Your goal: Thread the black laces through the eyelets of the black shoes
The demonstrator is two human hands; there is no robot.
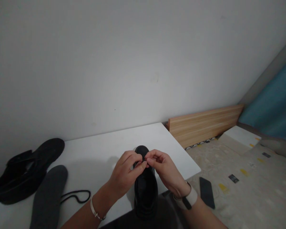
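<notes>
A black shoe (145, 190) stands on the white table (102, 149), toe pointing away from me. My left hand (126, 173) and my right hand (163, 170) meet above its upper part, fingertips pinched together, apparently on the shoe's lace, which is too small to see clearly. A thin bracelet circles my left wrist and a white watch band my right.
A second black shoe (26, 171) lies on its side at the table's left, with a grey insole (49, 194) and a loose black lace (77, 195) beside it. A dark phone (207, 191) lies on the patterned bed, right of the table. A wooden headboard (205, 124) leans at the wall.
</notes>
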